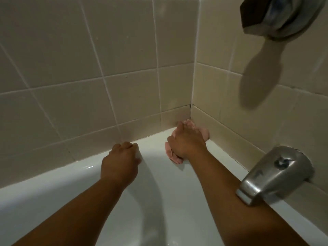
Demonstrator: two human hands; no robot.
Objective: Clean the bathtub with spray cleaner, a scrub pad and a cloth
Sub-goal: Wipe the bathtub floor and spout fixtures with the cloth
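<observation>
Two grips: both reach across the white glossy bathtub (53, 189) to its far rim.
Right grip (186, 142): fingers bent over a bunched pink cloth (177, 158), pressing it into the rim's corner at one o'clock, probably to wipe the seam under the beige wall tiles (71, 68).
Left grip (122, 157): at eleven o'clock, fingers curled down on the rim, seemingly bracing the lean; whether it encloses anything is hidden.
Brushed-metal tub spout (276, 173): at four o'clock, just above the right forearm.
Writing: none readable on the spout, the tiles, or the blurred metal handle (276, 15) at two o'clock.
</observation>
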